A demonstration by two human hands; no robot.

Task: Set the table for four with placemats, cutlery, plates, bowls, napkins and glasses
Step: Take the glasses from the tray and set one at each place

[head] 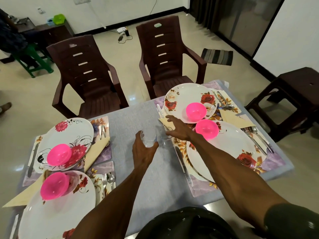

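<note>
My left hand point(144, 152) grips a clear glass point(148, 137) above the middle of the grey tablecloth point(134, 116). My right hand point(177, 129) reaches past it, thumb and fingers round a second clear glass point(165, 134) beside a cream napkin point(163, 121). Four floral plates point(183, 98) point(229, 147) point(74, 133) point(57, 214) sit on purple placemats point(271, 163), and each carries a pink bowl point(196, 111) point(207, 129) point(58, 154) point(53, 185). Folded napkins point(96, 152) and cutlery point(259, 140) lie beside the plates.
Two brown plastic chairs point(89, 75) point(165, 54) stand at the far side of the table. A dark stool point(296, 94) is at the right. A knife point(183, 167) lies left of the near right plate. Cables and a charger lie on the floor behind.
</note>
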